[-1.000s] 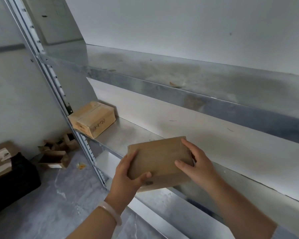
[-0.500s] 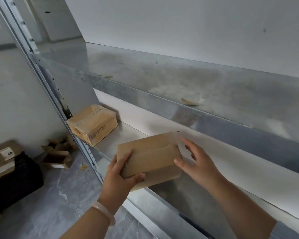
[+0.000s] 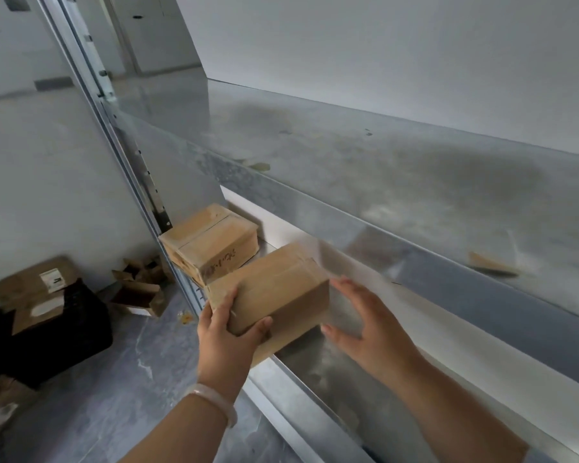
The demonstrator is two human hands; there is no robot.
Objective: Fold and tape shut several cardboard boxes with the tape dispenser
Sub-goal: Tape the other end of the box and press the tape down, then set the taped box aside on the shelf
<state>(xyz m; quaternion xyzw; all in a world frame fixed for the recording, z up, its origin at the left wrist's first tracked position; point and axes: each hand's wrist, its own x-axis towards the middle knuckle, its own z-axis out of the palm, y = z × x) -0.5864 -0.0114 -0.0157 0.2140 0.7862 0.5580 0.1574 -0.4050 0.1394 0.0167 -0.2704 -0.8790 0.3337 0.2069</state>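
A closed, taped cardboard box [image 3: 274, 289] lies at the front edge of the metal shelf [image 3: 318, 372], partly overhanging it. My left hand [image 3: 228, 332] grips its near left corner, thumb on the front face. Just off the box's right end my right hand [image 3: 365, 322] hovers with its fingers spread and touches nothing. A second closed box [image 3: 211, 242] with handwriting on its side sits further left on the same shelf, close to the held box. No tape dispenser is in view.
An upper metal shelf [image 3: 415, 182] runs overhead with scraps of cardboard on it. A slotted upright post [image 3: 141, 182] stands at the left. On the grey floor lie open small boxes [image 3: 137, 289], a black bag [image 3: 47, 332] with flattened cardboard on top.
The box has slid left along the shelf toward the second box. My right hand has come off its right end and spread its fingers; my left hand still holds it.
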